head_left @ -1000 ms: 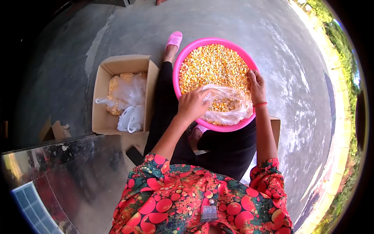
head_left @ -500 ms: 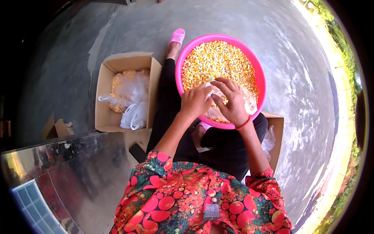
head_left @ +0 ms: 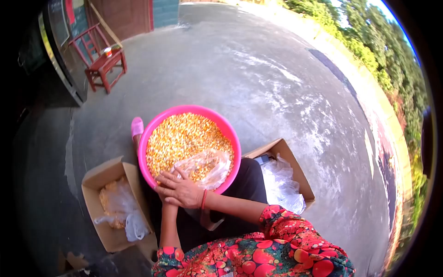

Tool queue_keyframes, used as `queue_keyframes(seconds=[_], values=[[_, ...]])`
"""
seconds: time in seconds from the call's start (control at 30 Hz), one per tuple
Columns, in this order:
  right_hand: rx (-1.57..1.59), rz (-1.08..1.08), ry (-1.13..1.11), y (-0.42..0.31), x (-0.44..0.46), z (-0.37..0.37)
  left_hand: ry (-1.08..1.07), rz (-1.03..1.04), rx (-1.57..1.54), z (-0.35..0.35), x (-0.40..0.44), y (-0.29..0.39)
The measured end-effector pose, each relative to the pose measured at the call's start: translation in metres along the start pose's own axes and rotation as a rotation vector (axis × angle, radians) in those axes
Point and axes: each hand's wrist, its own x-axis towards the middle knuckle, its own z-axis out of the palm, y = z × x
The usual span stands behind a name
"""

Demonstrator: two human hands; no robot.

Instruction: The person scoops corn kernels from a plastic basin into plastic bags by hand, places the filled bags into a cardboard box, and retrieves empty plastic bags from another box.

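Observation:
A pink tub full of yellow corn kernels stands in front of me. At its near side lies a clear plastic bag with its mouth spread wide and some kernels inside. My right hand, with a red cord at the wrist, lies across my left hand at the tub's near left rim. Its fingers are stretched out and somewhat apart, beside the bag's edge. My left hand is mostly covered by the right one, so its fingers do not show.
Left of my leg, a cardboard box holds bagged kernels and a white plastic bag. To the right, another cardboard box contains clear plastic bags. A red wooden chair stands farther off on the concrete floor.
The view has tilted up and turned, bringing the chair into sight. My right hand has moved left, off the bag, onto my left hand. The bag's mouth now lies wide in the tub.

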Motion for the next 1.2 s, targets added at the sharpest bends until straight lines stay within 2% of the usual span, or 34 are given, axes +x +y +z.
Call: queue_keyframes(seconds=[0.03,0.07,0.1,0.13,0.17,0.23,0.37,0.43,0.57,0.73,0.83,0.9,0.93,1.1,1.2], values=[[-0.007,0.005,0.004,0.003,0.000,-0.002,0.022,-0.003,-0.076,0.003,0.000,-0.003],[-0.037,0.015,0.037,0.010,-0.002,-0.004,0.101,-0.034,-0.338,0.011,-0.001,-0.012],[-0.078,0.077,0.048,0.019,-0.006,-0.004,0.077,-0.049,-0.341,0.012,-0.001,-0.011],[-0.113,0.137,0.059,0.029,-0.010,-0.008,0.050,-0.086,-0.294,0.001,0.003,0.005],[-0.178,0.220,0.065,0.043,-0.018,-0.016,-0.170,-0.130,0.205,-0.015,0.004,0.020],[-0.282,0.408,0.082,0.064,-0.033,-0.034,-0.030,-0.001,0.132,-0.010,0.003,0.014],[-0.399,0.636,0.016,0.096,-0.080,-0.053,0.060,0.017,0.154,-0.004,0.003,0.007],[-0.362,0.631,0.125,0.106,-0.100,-0.044,0.067,0.034,0.151,-0.002,0.002,0.005],[-0.233,0.761,0.280,0.105,-0.110,-0.038,0.054,0.063,0.152,0.000,0.002,-0.001],[-0.199,0.739,0.424,0.111,-0.113,-0.026,-0.084,0.150,0.110,0.003,0.009,-0.023],[-0.201,0.712,0.493,0.114,-0.113,-0.023,-0.185,0.209,-0.121,0.003,0.020,-0.042],[-0.183,0.740,0.468,0.112,-0.112,-0.025,-0.234,0.120,-0.305,-0.004,0.028,-0.044],[-0.237,0.708,0.547,0.114,-0.110,-0.020,-0.311,-0.009,-0.465,-0.010,0.033,-0.038],[-0.244,0.725,0.485,0.118,-0.110,-0.017,-0.442,-0.030,-0.616,-0.025,0.071,-0.052],[-0.114,0.776,0.403,0.112,-0.110,-0.025,-0.485,-0.062,-0.629,-0.031,0.086,-0.044]])
